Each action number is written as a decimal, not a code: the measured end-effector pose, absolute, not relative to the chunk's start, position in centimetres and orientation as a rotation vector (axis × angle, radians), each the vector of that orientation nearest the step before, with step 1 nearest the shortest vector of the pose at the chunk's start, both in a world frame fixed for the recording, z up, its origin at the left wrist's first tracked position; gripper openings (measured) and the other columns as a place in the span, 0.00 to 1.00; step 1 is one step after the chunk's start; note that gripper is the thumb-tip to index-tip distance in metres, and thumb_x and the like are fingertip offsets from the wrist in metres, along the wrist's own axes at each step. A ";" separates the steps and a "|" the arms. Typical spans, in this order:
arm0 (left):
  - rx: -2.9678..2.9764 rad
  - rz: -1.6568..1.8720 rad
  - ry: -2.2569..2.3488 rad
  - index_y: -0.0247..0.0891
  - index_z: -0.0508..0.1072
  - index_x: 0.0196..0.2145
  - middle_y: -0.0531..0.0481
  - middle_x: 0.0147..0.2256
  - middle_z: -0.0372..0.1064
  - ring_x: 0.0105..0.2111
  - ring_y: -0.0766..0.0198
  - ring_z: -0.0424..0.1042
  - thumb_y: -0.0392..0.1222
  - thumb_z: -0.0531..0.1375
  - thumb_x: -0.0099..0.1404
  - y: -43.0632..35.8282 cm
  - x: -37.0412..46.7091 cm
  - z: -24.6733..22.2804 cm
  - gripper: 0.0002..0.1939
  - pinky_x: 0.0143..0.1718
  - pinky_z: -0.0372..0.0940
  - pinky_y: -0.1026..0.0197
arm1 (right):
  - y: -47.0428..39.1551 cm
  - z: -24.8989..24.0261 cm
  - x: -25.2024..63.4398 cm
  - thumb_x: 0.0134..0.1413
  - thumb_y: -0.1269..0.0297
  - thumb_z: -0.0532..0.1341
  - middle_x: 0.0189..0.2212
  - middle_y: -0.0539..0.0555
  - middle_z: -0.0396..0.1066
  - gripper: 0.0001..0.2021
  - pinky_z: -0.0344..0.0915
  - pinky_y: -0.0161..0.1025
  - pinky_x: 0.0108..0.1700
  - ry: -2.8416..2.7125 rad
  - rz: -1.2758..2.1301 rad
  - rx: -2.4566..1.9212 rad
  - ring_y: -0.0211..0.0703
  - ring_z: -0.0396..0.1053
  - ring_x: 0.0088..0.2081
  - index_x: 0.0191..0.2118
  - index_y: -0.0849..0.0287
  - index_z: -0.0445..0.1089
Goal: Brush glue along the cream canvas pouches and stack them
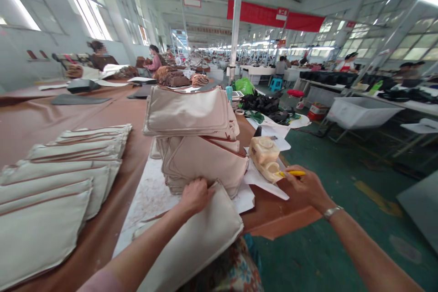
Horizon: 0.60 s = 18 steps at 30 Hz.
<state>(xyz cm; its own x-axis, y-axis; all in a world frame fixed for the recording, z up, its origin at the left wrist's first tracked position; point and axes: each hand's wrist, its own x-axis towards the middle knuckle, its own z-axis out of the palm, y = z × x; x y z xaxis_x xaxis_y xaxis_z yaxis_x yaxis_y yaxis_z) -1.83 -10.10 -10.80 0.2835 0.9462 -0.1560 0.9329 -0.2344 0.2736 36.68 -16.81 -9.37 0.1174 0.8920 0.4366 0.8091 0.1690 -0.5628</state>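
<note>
My left hand (196, 196) is closed on the upper edge of a cream stitched pouch (205, 237), which slants over the near table edge toward my lap. Just behind it rises a stack of similar cream pouches (205, 159) with brown edges. Between the fingers of my right hand (306, 187) is a slim yellow-handled brush (294, 173). Its far end reaches the small opening of a yellowish, residue-crusted plastic glue container (265, 153); the bristles are hidden there. The container stands on white paper right of the stack.
Overlapping cream pouches (61, 182) lie in a row at left on the brown-covered table (119, 109). Black material (265, 107) and a green bag (244, 86) are beyond the container. A white bin (362, 112) stands across the green floor. People sit at far tables.
</note>
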 end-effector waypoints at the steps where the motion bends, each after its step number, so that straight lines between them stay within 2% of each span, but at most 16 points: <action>1: 2.234 0.079 1.714 0.34 0.72 0.42 0.33 0.46 0.72 0.48 0.45 0.71 0.52 0.53 0.67 -10.1 -1.8 -10.9 0.18 0.46 0.63 0.51 | -17.0 -9.4 36.7 0.61 0.47 0.58 0.37 0.55 0.75 0.18 0.65 0.43 0.39 -1.651 0.114 -1.643 0.51 0.72 0.35 0.38 0.56 0.75; 5: 2.182 0.162 1.637 0.35 0.75 0.35 0.40 0.38 0.74 0.39 0.53 0.73 0.49 0.56 0.65 -10.0 -2.0 -10.8 0.15 0.38 0.62 0.59 | -17.6 -9.8 36.4 0.58 0.43 0.58 0.37 0.58 0.75 0.21 0.65 0.45 0.37 -1.506 0.067 -1.669 0.54 0.73 0.35 0.37 0.57 0.75; 8: 2.149 0.246 1.521 0.35 0.75 0.31 0.49 0.30 0.72 0.33 0.60 0.71 0.47 0.57 0.63 -10.5 -2.3 -10.1 0.13 0.33 0.59 0.63 | -18.7 -9.3 35.3 0.58 0.41 0.58 0.28 0.58 0.74 0.23 0.62 0.43 0.30 -1.370 0.044 -1.711 0.53 0.70 0.28 0.36 0.59 0.75; 10: 2.133 0.294 1.446 0.35 0.76 0.32 0.52 0.29 0.70 0.32 0.63 0.69 0.48 0.58 0.63 -11.4 -2.4 -9.4 0.13 0.31 0.58 0.65 | -19.7 -8.2 33.8 0.61 0.41 0.57 0.25 0.56 0.72 0.24 0.62 0.42 0.28 -1.270 0.031 -1.712 0.51 0.69 0.25 0.38 0.60 0.74; 12: 2.093 0.347 1.362 0.35 0.76 0.34 0.54 0.29 0.69 0.31 0.65 0.68 0.48 0.58 0.62 -12.7 -2.4 -8.6 0.13 0.30 0.58 0.66 | -20.9 -6.7 31.6 0.62 0.43 0.58 0.25 0.54 0.70 0.23 0.62 0.38 0.26 -1.156 0.154 -1.627 0.46 0.67 0.24 0.41 0.61 0.72; 15: 1.934 0.476 1.221 0.34 0.76 0.35 0.54 0.28 0.67 0.29 0.66 0.66 0.46 0.60 0.60 -14.7 -2.2 -7.5 0.12 0.29 0.57 0.67 | -22.2 -4.9 27.6 0.56 0.46 0.67 0.21 0.48 0.64 0.20 0.54 0.32 0.19 -0.876 0.649 -1.271 0.38 0.60 0.20 0.37 0.60 0.70; 18: 1.801 0.567 1.122 0.33 0.75 0.34 0.54 0.28 0.66 0.29 0.66 0.64 0.45 0.61 0.59 -16.3 -1.8 -6.2 0.11 0.29 0.57 0.67 | -22.8 -4.4 24.1 0.54 0.48 0.70 0.20 0.47 0.62 0.19 0.52 0.30 0.19 -0.879 0.839 -1.150 0.36 0.57 0.20 0.37 0.60 0.69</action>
<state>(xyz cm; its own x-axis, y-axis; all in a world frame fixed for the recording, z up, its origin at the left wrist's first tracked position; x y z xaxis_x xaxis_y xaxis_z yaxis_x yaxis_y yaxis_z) -1.84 -16.33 -6.17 0.4803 0.8736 -0.0786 0.4551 -0.1716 0.8737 24.10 -22.76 -4.38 0.4184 0.8970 0.1426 -0.1012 0.2020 -0.9741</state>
